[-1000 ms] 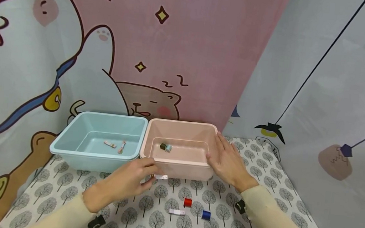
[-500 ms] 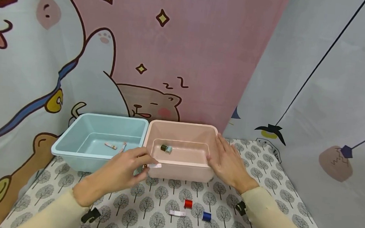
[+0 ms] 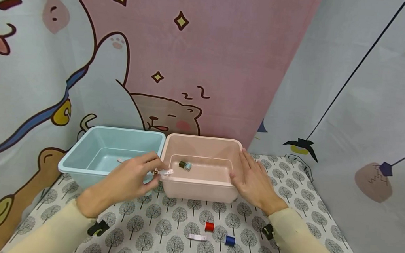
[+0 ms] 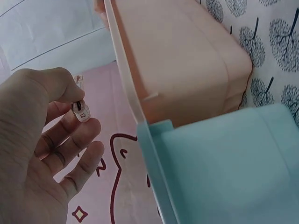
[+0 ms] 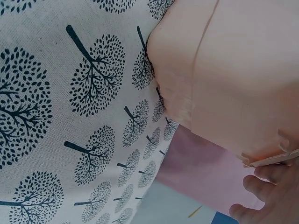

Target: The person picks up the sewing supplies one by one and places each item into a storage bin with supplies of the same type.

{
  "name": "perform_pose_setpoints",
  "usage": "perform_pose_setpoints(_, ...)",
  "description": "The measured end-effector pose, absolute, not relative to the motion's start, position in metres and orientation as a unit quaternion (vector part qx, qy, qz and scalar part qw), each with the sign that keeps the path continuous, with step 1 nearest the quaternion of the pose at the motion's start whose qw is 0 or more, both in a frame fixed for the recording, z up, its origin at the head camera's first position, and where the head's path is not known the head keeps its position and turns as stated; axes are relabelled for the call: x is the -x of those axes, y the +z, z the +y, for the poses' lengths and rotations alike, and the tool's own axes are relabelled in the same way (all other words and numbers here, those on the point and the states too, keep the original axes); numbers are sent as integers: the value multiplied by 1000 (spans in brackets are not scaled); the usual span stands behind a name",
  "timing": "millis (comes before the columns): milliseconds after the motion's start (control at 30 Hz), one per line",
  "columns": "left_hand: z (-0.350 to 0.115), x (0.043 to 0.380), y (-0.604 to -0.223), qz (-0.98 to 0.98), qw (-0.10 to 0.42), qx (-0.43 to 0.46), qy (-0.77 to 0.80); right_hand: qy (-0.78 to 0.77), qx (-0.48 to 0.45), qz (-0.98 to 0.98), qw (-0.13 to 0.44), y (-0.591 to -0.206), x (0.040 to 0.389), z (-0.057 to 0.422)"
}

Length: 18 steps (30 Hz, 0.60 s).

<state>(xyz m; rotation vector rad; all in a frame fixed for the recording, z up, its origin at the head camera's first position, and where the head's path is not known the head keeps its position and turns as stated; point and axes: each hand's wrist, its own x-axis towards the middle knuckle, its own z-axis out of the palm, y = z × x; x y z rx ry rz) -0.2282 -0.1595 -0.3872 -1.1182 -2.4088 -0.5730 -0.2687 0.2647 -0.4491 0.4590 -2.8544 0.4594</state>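
Observation:
My left hand (image 3: 125, 180) pinches a small rolled tape measure (image 3: 165, 172) between thumb and fingertips. Printed numbers show on the tape's end in the left wrist view. This hand is over the front right part of the light blue bin (image 3: 84, 177), beside the pink bin (image 3: 197, 190). Part of another pale strip (image 3: 120, 160) shows in the blue bin; my hand hides the rest of that floor. My right hand (image 3: 256, 184) rests at the pink bin's right rim, fingers extended along it. A dark green thread spool (image 3: 182, 164) and a light blue spool (image 3: 188, 166) lie inside the pink bin.
On the tree-print cloth (image 3: 167, 211) in front of the bins lie a red thread spool (image 3: 209, 226), a blue thread spool (image 3: 230, 240) and a pale tape strip (image 3: 197, 237). The two bins stand side by side against a cartoon-printed backdrop (image 3: 228, 65).
My left hand has risen and moved leftward with the tape measure, from in front of the pink bin to over the blue bin's edge. My right hand stays at the pink rim.

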Motion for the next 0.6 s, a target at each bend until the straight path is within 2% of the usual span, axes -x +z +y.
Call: perform_pose_setpoints(600, -177, 257, -370, -872, 222, 387, -200, 157, -154, -970, 105, -450, 270, 265)
